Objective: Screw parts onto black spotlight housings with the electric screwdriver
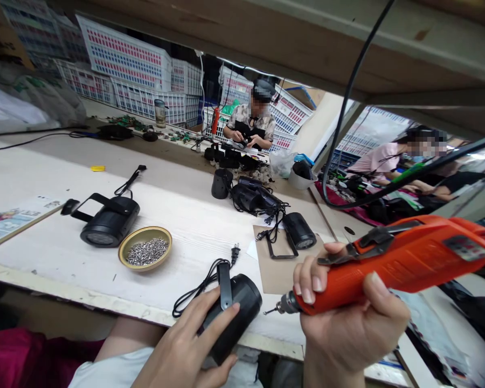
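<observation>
My left hand [186, 345] grips a black cylindrical lamp housing [242, 307] at the near edge of the white table [56, 258]; its black cord and plug [235, 251] trail onto the table. My right hand [347, 323] holds an orange electric screwdriver [396, 258], tilted, with its bit [272, 311] just to the right of the housing. Whether the bit touches the housing I cannot tell.
A brass bowl of screws [145, 250] sits left of centre, beside another black lamp on a bracket [107, 221]. More black lamps [254, 196] lie farther back, one on a cardboard sheet [275, 269]. Two other people work at the far benches. A black cable [339, 134] hangs overhead.
</observation>
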Action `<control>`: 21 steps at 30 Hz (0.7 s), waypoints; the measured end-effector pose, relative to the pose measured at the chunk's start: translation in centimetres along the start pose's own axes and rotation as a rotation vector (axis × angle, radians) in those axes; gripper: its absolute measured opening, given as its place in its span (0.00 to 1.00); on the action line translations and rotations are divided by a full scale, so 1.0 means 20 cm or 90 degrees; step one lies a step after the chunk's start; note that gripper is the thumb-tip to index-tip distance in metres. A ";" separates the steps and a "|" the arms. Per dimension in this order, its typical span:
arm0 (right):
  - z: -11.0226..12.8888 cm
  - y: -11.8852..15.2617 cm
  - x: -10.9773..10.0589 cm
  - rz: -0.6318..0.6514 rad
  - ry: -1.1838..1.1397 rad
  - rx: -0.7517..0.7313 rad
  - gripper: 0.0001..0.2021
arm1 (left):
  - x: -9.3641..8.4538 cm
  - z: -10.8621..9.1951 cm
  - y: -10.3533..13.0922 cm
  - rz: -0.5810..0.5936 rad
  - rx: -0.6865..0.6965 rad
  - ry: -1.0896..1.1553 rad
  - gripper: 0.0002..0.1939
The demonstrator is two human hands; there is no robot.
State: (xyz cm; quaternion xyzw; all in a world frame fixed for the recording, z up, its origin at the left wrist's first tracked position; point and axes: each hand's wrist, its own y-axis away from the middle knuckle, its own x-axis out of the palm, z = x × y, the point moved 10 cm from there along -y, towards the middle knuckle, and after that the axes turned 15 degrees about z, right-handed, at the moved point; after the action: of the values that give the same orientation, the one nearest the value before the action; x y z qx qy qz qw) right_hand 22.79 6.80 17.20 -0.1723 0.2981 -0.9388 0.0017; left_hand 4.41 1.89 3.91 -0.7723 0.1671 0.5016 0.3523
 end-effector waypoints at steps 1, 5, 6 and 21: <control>0.00 0.00 0.00 0.000 0.001 0.001 0.15 | 0.00 0.00 0.00 0.003 -0.009 0.013 0.33; -0.01 0.00 0.01 0.003 -0.001 0.000 0.15 | -0.02 -0.01 -0.02 -0.007 -0.001 0.029 0.33; -0.01 -0.01 0.02 0.005 -0.003 -0.003 0.16 | -0.03 -0.02 -0.02 -0.011 0.014 0.019 0.33; -0.01 -0.04 0.11 0.018 -0.043 0.002 0.16 | -0.04 -0.09 -0.02 -0.039 0.073 0.021 0.30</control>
State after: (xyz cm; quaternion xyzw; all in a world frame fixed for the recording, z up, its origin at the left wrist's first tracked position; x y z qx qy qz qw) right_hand 20.74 7.28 18.27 -0.1996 0.2989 -0.9328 0.0256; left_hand 5.44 0.88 5.21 -0.7638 0.1776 0.4670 0.4085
